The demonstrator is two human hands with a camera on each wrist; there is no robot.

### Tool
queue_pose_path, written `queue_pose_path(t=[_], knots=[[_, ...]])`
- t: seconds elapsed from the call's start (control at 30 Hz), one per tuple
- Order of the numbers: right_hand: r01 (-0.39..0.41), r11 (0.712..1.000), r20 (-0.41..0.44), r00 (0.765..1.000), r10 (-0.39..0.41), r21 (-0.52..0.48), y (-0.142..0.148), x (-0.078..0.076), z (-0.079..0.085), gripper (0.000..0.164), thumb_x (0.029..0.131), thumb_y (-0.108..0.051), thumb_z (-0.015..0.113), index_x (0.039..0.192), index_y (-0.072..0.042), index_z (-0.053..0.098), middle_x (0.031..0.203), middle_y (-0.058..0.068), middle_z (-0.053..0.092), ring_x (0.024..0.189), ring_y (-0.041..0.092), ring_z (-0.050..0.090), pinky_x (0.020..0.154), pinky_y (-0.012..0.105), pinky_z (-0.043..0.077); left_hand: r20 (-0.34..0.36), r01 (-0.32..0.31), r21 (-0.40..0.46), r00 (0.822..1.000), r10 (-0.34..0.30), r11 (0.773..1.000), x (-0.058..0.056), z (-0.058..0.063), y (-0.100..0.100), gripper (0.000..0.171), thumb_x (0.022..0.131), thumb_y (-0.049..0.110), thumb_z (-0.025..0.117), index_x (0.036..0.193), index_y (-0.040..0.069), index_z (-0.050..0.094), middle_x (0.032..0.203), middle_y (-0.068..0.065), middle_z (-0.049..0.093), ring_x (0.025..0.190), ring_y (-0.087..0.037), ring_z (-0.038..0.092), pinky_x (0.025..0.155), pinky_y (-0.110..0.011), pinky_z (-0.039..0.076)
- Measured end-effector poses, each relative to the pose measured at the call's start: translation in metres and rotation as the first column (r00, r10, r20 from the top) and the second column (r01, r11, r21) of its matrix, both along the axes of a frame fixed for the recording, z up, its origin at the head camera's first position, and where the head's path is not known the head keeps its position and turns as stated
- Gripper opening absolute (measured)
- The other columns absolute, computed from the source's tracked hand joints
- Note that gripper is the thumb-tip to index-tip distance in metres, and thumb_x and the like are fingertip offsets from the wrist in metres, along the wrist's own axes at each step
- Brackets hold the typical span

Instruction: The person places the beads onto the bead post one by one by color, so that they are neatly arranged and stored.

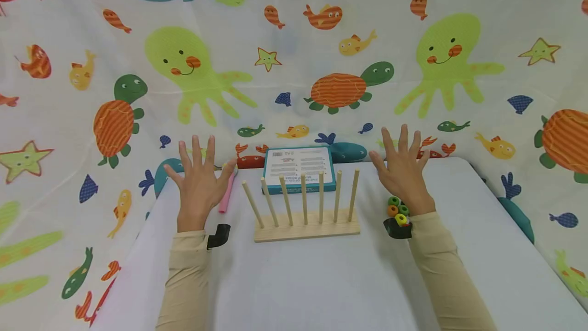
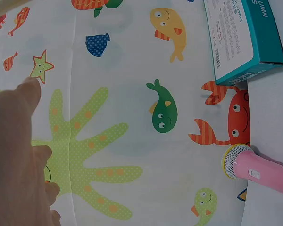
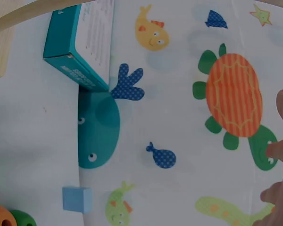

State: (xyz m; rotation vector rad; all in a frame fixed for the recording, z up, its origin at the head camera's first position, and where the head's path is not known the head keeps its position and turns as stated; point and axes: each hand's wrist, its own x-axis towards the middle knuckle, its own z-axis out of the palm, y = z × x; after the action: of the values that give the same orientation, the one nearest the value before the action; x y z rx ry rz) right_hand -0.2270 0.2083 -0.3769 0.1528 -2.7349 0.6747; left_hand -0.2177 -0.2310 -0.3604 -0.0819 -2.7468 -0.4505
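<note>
Both hands are raised over the table with fingers spread and nothing in them. My left hand (image 1: 200,183) is on the left, near a pink toy microphone (image 2: 259,170) lying at the table's back edge. On the right, my right hand (image 1: 404,175) is held up beside a small cluster of green, orange and yellow beads (image 1: 397,210). Between the hands stands a wooden peg rack (image 1: 308,226), a flat base with several upright dowels. In the right wrist view a light blue block (image 3: 77,199) sits near the beads, at the table's far edge.
Behind the rack, a teal and white box (image 1: 300,165) lies at the back of the white table (image 1: 312,285). A curtain (image 1: 285,29) printed with sea animals hangs directly behind the table. Black straps (image 1: 218,236) show at the wrists.
</note>
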Motion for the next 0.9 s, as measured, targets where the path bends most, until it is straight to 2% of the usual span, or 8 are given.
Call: queue_pose_path(t=[0.23,0.33,0.4,0.5,0.6,0.7,0.8,0.9], knots=[[-0.004,0.999,0.030,1.000,0.005,-0.044,0.013,0.002,-0.007,0.074,0.107,-0.049,0.040,0.164,-0.011,0.015,0.167,0.029,-0.003,0.150,0.054,-0.009,0.106,0.082,-0.001,0.008,0.031,0.058,0.999,-0.031,0.998,-0.001,-0.003,0.006,0.086,0.101,0.068,0.030,0.166,0.019,0.002,0.170,-0.018,-0.008,0.153,-0.041,-0.017,0.104,-0.080,-0.014],[-0.018,0.987,0.024,0.999,0.022,-0.161,0.035,0.010,-0.018,0.071,0.108,-0.040,0.045,0.164,-0.010,0.014,0.166,0.029,0.011,0.149,0.054,0.012,0.110,0.077,0.013,0.019,0.081,0.181,0.996,-0.086,0.980,0.007,-0.008,0.006,0.078,0.105,0.058,0.035,0.166,0.021,0.002,0.171,-0.016,-0.001,0.155,-0.039,-0.004,0.111,-0.075,-0.005],[0.017,0.967,0.034,0.999,-0.009,-0.256,0.052,0.023,-0.027,0.069,0.107,-0.033,0.049,0.164,-0.010,0.017,0.163,0.029,0.024,0.144,0.053,0.029,0.109,0.072,0.027,0.035,0.110,0.288,0.992,-0.125,0.951,0.016,-0.017,0.005,0.071,0.108,0.046,0.040,0.166,0.020,0.008,0.171,-0.016,0.010,0.155,-0.039,0.009,0.116,-0.070,0.007],[0.125,0.941,0.100,0.990,-0.098,-0.316,0.080,0.045,-0.047,0.061,0.107,-0.027,0.051,0.161,-0.008,0.029,0.154,0.029,0.041,0.131,0.051,0.048,0.100,0.066,0.042,0.096,0.101,0.426,0.983,-0.156,0.899,0.032,-0.038,0.004,0.064,0.108,0.026,0.048,0.165,0.016,0.021,0.166,-0.017,0.028,0.148,-0.041,0.031,0.112,-0.061,0.033],[0.186,0.947,0.198,0.971,-0.136,-0.261,0.103,0.064,-0.067,0.050,0.105,-0.020,0.052,0.151,-0.002,0.044,0.143,0.031,0.051,0.121,0.051,0.055,0.091,0.063,0.050,0.200,0.058,0.502,0.963,-0.181,0.863,0.042,-0.066,0.004,0.061,0.103,0.010,0.054,0.161,0.012,0.033,0.158,-0.021,0.041,0.133,-0.043,0.052,0.101,-0.056,0.048],[0.158,0.967,0.310,0.946,-0.091,-0.201,0.120,0.073,-0.085,0.043,0.102,-0.013,0.055,0.143,0.001,0.049,0.137,0.033,0.053,0.113,0.050,0.058,0.083,0.060,0.053,0.312,0.020,0.530,0.925,-0.217,0.848,0.047,-0.095,0.006,0.064,0.097,0.003,0.060,0.158,0.011,0.039,0.153,-0.024,0.046,0.115,-0.041,0.065,0.096,-0.053,0.052],[0.125,0.973,0.399,0.916,-0.038,-0.195,0.128,0.075,-0.099,0.044,0.101,-0.013,0.058,0.141,0.000,0.050,0.138,0.033,0.052,0.109,0.047,0.061,0.081,0.055,0.054,0.386,0.005,0.548,0.886,-0.258,0.836,0.048,-0.118,0.011,0.069,0.092,0.000,0.066,0.155,0.009,0.042,0.153,-0.024,0.046,0.109,-0.035,0.068,0.095,-0.047,0.053],[0.124,0.969,0.433,0.901,-0.021,-0.212,0.130,0.073,-0.110,0.043,0.101,-0.013,0.058,0.141,-0.001,0.052,0.139,0.032,0.052,0.105,0.042,0.063,0.078,0.048,0.055,0.408,0.008,0.548,0.870,-0.276,0.836,0.047,-0.133,0.016,0.070,0.087,-0.001,0.072,0.152,0.005,0.046,0.153,-0.023,0.047,0.104,-0.030,0.066,0.090,-0.043,0.053]])
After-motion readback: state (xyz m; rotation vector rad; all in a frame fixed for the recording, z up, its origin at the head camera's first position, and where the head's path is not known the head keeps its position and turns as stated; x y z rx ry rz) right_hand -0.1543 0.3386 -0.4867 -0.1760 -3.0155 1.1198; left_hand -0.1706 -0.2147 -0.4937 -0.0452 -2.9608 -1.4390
